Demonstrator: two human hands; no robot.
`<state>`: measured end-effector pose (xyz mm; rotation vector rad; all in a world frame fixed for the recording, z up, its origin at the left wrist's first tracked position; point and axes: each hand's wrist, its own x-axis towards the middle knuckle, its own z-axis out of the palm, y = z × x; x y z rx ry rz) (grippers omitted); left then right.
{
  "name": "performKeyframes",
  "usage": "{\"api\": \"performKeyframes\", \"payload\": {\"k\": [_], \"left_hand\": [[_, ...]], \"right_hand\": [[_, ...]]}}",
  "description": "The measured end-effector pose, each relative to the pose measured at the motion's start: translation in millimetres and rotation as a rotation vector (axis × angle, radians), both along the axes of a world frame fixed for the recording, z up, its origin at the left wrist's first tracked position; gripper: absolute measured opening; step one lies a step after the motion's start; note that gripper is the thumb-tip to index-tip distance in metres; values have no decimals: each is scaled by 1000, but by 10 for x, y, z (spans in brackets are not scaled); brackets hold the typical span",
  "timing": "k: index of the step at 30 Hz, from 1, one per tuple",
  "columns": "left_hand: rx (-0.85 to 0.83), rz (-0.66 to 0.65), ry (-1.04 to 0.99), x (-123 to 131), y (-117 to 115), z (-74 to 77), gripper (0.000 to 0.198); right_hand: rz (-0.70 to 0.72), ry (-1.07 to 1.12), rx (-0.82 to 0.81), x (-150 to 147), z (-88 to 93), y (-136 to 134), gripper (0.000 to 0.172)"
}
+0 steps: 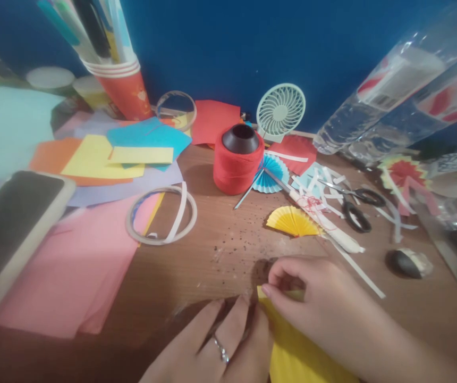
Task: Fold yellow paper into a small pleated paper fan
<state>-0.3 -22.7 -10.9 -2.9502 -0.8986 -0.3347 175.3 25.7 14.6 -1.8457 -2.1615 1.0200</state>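
Observation:
A sheet of yellow paper (304,356) with faint parallel creases lies at the bottom edge of the view. My right hand (324,298) is bent over its far edge, thumb and forefinger closed at the far left corner. Along the paper's left edge is my left hand (216,340), with a ring on one finger; its fingers are curled and close together against the paper, and their tips are partly hidden. Just beyond my right hand lies a small yellow pleated paper fan (292,221).
A red thread spool (238,162) stands mid-table, beside a blue paper fan (272,173). Black scissors (358,207) and paper strips (320,183) lie to the right, near water bottles (388,90). At left are a tape roll (133,229), coloured paper (73,266), a phone (17,229) and a pen cup (123,88).

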Motion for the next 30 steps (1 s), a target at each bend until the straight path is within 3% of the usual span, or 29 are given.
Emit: {"api": "performKeyframes", "payload": {"k": [30], "left_hand": [[-53, -30, 19, -41, 31, 49, 31]], "right_hand": [[21, -23, 7, -6, 6, 15, 12]]}}
